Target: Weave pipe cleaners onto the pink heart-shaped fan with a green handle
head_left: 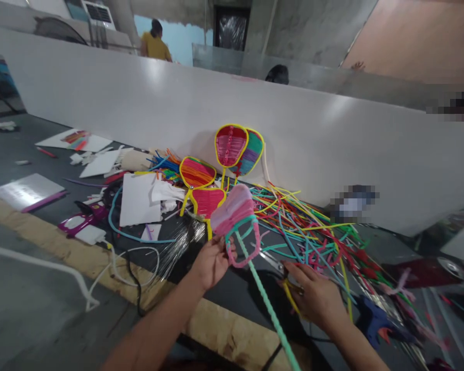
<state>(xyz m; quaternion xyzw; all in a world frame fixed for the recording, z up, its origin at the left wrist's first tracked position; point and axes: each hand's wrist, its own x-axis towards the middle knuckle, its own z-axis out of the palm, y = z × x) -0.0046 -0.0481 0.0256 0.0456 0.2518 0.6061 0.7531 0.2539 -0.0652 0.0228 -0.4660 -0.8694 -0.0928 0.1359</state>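
My left hand (pixel 212 260) is closed on the base of a pink woven fan (pixel 235 216) with a teal twisted handle (pixel 268 304) that runs down toward me. My right hand (pixel 313 293) rests on the dark table (pixel 235 288), fingers curled around the yellow handles of scissors (pixel 280 268). Just beyond lies a tangle of coloured plastic tubes (pixel 309 226). Finished fans, orange (pixel 196 172), red (pixel 208 202) and a red and green pair (pixel 237 147), lean at the white partition (pixel 294 139).
White paper sheets (pixel 137 198), a pink tool (pixel 83 219), cables and scraps litter the table's left half. A blue glue gun (pixel 375 319) lies at the right. The table's wooden front edge (pixel 100 263) runs diagonally. People stand beyond the partition.
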